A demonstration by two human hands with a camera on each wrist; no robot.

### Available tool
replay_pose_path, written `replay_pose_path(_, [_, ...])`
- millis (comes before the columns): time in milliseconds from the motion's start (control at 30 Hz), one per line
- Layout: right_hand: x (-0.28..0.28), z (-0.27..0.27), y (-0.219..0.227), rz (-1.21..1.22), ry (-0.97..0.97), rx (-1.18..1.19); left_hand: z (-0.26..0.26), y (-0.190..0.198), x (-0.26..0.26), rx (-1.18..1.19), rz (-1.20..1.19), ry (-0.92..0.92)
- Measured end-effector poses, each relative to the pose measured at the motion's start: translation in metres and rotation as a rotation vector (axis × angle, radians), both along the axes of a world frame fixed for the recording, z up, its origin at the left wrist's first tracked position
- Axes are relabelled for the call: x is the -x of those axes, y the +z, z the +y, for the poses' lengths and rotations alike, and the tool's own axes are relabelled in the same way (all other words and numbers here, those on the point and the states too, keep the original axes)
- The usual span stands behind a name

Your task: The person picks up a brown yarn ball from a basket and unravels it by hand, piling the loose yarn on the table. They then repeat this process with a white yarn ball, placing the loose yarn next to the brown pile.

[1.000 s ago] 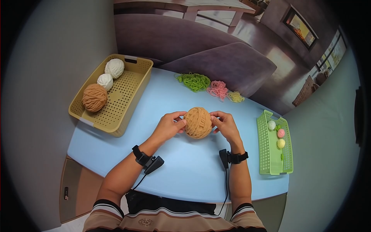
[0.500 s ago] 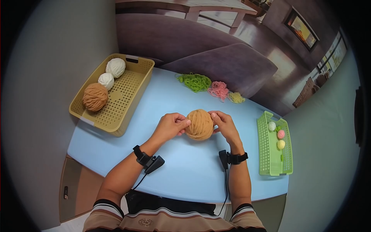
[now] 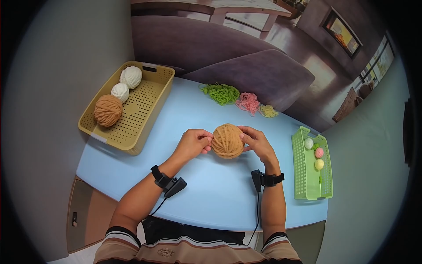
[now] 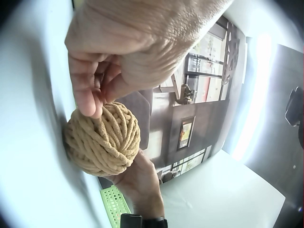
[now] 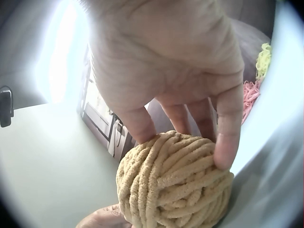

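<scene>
A tan ball of thick yarn is at the middle of the blue table, between both hands. My left hand is at its left side, thumb and fingers pinched together on a strand of the yarn right at the ball's surface, as the left wrist view shows. On the opposite side, my right hand holds the ball with thumb and fingers spread over it. The right wrist view shows the wound strands of the ball below the right fingertips, its lower part cut off by the frame.
At the left, a tan basket holds a brown yarn ball and two white ones. Loose green, pink and yellow yarn lies at the back. A green basket with several small balls stands right.
The ball has turned between the hands and shifted slightly right. My left hand has drawn its fingers together at the ball's left edge, while the right hand keeps holding the other side.
</scene>
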State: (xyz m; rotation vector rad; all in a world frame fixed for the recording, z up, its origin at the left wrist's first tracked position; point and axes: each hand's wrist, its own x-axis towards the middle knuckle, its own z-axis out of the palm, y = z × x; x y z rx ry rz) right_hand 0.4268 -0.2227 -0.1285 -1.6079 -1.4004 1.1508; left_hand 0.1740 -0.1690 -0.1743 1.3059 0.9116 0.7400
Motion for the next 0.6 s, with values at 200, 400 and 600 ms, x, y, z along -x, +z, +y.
replay_pose_path(200, [-0.0023, 0.0002, -0.0017, 0.023, -0.037, -0.007, -0.001, 0.0039, 0.0017, -0.015, -0.012, -0.084])
replay_pose_path(400, [-0.0024, 0.0014, -0.0039, 0.04, -0.065, -0.033, -0.0005, 0.0005, 0.0016, -0.06, 0.023, -0.106])
replay_pose_path(600, [-0.0044, 0.0021, -0.0077, 0.031, -0.071, -0.036, -0.0006, -0.0013, 0.0004, -0.029, 0.002, -0.142])
